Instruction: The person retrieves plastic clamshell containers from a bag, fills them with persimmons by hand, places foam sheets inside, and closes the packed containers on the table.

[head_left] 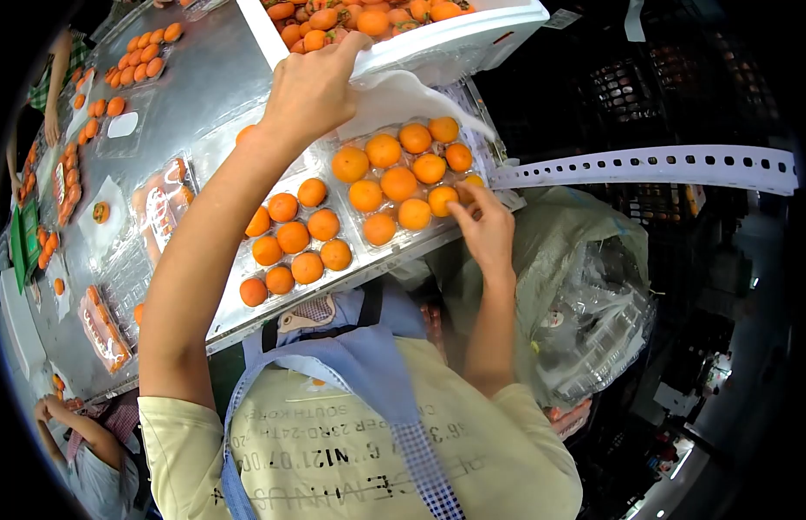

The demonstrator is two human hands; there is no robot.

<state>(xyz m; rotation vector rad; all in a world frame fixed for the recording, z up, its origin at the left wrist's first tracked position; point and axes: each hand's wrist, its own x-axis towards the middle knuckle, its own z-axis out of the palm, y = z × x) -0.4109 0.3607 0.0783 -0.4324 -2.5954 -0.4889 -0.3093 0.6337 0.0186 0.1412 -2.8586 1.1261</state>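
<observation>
My left hand (312, 91) is raised at the near rim of a white foam box (498, 39) full of persimmons (374, 22). Its fingers curl by the rim, and what they grip is hidden. Just below it, a thin white sheet (407, 100) hangs behind a clear tray of persimmons (398, 184) in rows. At that tray's right end, my right hand (489, 227) has thumb and fingers around a persimmon (473, 181), which they partly cover. Left of this tray lies a second clear tray with persimmons (293, 237), partly behind my left forearm.
Wrapped packs (104, 329) and a filled tray (141, 59) lie farther along the metal table (208, 65). A perforated white strip (645, 166) juts out to the right. Below it hangs a bag (593, 321) of clear plastic. Other people's arms (58, 91) show at the left.
</observation>
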